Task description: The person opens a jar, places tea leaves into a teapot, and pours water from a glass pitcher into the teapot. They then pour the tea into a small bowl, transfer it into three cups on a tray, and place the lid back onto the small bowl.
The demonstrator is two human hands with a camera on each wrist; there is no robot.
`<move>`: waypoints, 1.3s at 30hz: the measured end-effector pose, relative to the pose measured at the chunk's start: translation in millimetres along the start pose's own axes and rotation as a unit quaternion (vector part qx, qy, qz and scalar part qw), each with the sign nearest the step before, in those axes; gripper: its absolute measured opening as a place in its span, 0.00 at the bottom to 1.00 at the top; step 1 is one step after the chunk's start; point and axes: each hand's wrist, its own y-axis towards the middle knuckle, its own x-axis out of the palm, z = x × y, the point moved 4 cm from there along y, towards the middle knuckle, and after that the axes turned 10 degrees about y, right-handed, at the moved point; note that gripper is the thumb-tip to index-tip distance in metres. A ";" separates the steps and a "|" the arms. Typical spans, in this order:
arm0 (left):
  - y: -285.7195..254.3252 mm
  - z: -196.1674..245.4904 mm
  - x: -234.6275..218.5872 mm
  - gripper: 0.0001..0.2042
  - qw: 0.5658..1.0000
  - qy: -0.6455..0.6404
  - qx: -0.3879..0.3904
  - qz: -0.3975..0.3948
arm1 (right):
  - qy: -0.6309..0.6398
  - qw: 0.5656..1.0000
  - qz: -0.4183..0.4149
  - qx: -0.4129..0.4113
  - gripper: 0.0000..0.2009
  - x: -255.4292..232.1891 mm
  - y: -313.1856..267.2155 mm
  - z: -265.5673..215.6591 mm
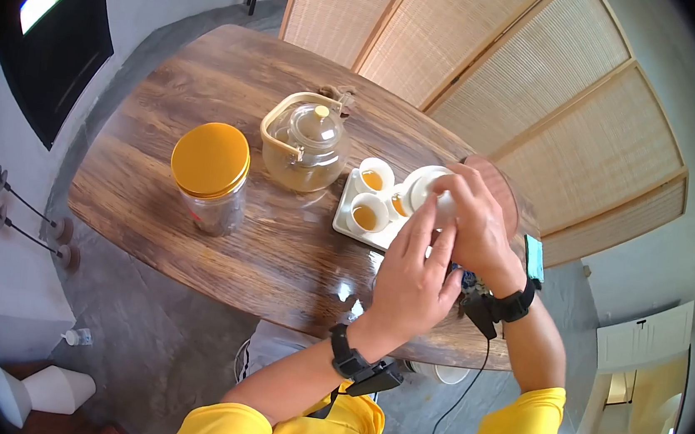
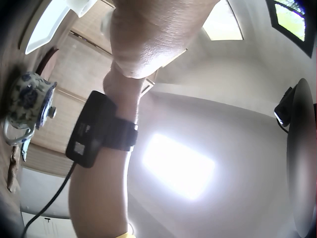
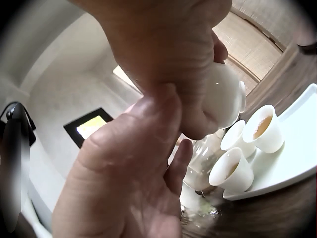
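Over the white tray (image 1: 342,216) my right hand (image 1: 481,221) grips a white round vessel (image 3: 223,94), which is tilted beside the cups. My left hand (image 1: 416,282) has its fingers extended and reaches up against the right hand; whether it touches the vessel is hidden. In the right wrist view the left hand (image 3: 124,168) lies against the right hand (image 3: 163,54). Three white cups with amber liquid stand on the tray: one at the back (image 1: 376,175), one in front (image 1: 366,215), and one partly covered (image 1: 399,206) near the vessel.
A glass teapot (image 1: 308,150) with a curved handle stands left of the tray, and a gold-lidded jar (image 1: 211,162) farther left. A blue-patterned pot (image 2: 29,101) is near the right arm. Behind the hands lies a round brown board (image 1: 501,200); a folding screen stands past the table.
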 end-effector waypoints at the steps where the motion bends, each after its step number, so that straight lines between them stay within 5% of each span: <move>1: -1.9 5.3 3.5 0.35 1.000 -0.002 0.016 0.003 | 0.023 0.999 0.029 0.024 0.20 -3.1 -10.1 8.5; 10: -60.2 21.8 14.6 0.24 0.996 -0.054 0.039 -0.057 | 0.124 0.952 0.129 0.250 0.26 22.0 -90.6 49.3; 22: -86.8 -6.0 -5.7 0.16 0.997 0.021 0.015 -0.075 | 0.107 0.959 0.152 0.216 0.27 70.0 -116.6 63.6; 39: -100.1 -19.6 -2.4 0.15 0.994 0.038 0.009 -0.106 | 0.075 0.963 0.192 0.175 0.28 76.3 -124.3 53.6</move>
